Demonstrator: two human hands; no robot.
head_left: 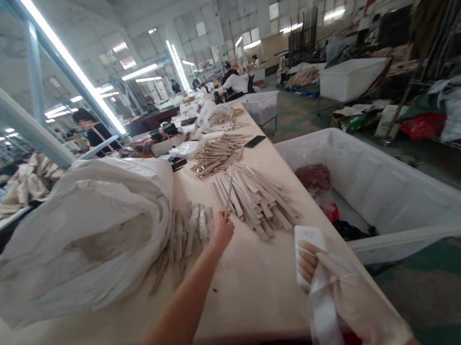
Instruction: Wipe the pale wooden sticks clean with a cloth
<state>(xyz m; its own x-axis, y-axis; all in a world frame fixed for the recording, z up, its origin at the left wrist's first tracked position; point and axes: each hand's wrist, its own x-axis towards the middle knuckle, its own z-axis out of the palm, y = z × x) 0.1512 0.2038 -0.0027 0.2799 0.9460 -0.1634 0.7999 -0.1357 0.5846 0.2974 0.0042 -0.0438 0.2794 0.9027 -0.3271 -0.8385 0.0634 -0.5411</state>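
Observation:
My left hand (222, 230) reaches out over the pale table (251, 288) and pinches one thin wooden stick (229, 196) at the near end of a heap of flat wooden sticks (256, 194). My right hand (344, 289), in a thin pale glove, is closed on a white cloth (315, 276) near the table's right edge; the cloth hangs down past the wrist. A second row of sticks (188, 233) lies beside the left hand, against a big white sack (85, 234).
Further back lie another stick pile (216, 156), a black phone (255, 141) and bags. A large white bin (390, 192) with red and black items stands right of the table. Other people work at distant tables. Green floor lies to the right.

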